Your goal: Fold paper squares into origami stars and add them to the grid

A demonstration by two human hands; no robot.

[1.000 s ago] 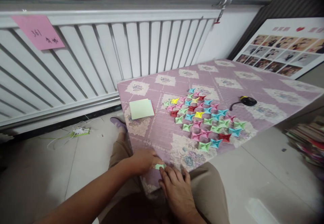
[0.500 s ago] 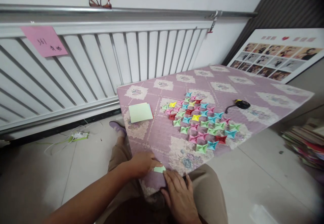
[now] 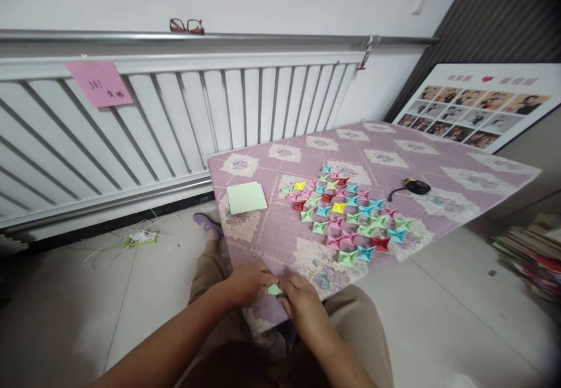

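A small folded piece of pale green paper (image 3: 274, 290) lies at the near corner of the table, between my two hands. My left hand (image 3: 249, 284) holds its left side with bent fingers. On its right side, the fingers of my right hand (image 3: 302, 303) are curled and closed on the paper's edge. Farther up the table, to the left, rests a stack of square paper sheets (image 3: 246, 198), pale green on top. Several folded paper pieces (image 3: 338, 207) in green, pink, blue, red and yellow stand in rows right of the stack.
The table (image 3: 276, 230) has a purple floral cloth. A black corded object (image 3: 416, 186) lies on its right part. Behind are a radiator (image 3: 245, 107) and a photo board (image 3: 477, 107). A power strip (image 3: 142, 237) is on the floor at left.
My right hand has gone from flat, outstretched fingers to a curled grip on the green paper's right side. Less of the paper shows. The whole view has shifted slightly.
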